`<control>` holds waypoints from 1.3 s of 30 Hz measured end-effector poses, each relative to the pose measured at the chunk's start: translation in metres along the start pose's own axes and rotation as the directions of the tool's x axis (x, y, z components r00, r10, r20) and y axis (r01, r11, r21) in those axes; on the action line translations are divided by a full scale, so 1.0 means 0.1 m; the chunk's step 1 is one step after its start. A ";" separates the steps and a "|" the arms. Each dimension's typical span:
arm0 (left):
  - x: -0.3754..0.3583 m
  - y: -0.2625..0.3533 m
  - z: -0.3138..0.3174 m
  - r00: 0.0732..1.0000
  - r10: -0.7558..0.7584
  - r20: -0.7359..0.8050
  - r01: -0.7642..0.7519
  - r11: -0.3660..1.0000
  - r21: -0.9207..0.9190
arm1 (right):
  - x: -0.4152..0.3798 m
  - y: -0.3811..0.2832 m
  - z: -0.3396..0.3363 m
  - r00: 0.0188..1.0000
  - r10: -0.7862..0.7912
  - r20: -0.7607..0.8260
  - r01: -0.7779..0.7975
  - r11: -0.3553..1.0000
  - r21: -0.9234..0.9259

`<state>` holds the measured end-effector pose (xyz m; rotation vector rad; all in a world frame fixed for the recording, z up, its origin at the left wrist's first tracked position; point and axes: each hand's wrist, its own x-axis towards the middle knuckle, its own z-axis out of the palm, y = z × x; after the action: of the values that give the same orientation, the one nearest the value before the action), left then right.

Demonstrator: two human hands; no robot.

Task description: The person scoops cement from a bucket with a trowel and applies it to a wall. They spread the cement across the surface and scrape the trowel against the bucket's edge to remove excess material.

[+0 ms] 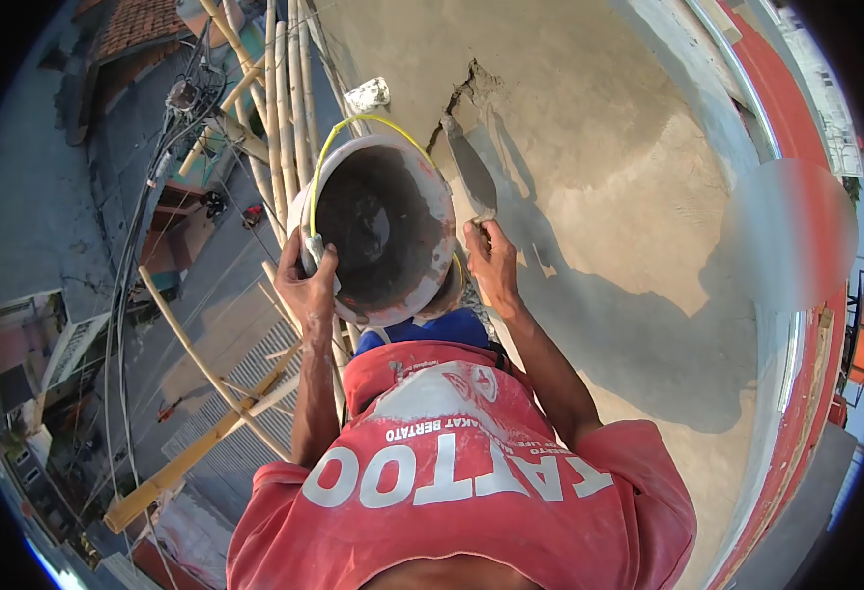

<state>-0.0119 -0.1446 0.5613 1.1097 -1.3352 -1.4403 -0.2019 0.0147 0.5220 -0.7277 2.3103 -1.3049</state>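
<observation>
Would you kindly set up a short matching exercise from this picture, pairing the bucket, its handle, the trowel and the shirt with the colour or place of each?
Things:
1. bucket
2. bucket handle
3. trowel
4. shirt

Descriptions:
A. red with white letters
B. thin and yellow
C. blade against the grey wall, in the right hand
D. white, smeared with mortar, gripped at the rim by the left hand

Pairs: 1-D, 2-B, 3-C, 4-A
</observation>
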 end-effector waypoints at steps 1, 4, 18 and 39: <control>-0.01 -0.03 -0.06 1.000 -0.007 -0.015 0.007 1.000 -0.016 | 0.08 -0.05 0.03 0.997 0.082 -0.009 -0.082 0.995 0.053; -0.03 -0.07 -0.14 0.996 -0.089 0.002 0.089 0.995 0.054 | 0.36 -0.03 -0.02 0.966 0.237 0.102 -0.255 0.936 0.244; 0.02 -0.28 -0.48 0.985 -0.102 -0.140 0.109 0.993 0.044 | 0.43 -0.05 -0.29 0.852 0.463 0.244 -0.519 0.687 0.508; -0.02 -0.32 -0.55 0.987 -0.106 -0.124 0.113 0.992 0.053 | 0.13 -0.04 -0.26 0.915 0.392 0.089 -0.376 0.754 0.539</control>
<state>0.0413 -0.1532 0.5275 1.3073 -1.2556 -1.3951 -0.2260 0.0223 0.5370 -0.0313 1.8098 -1.6518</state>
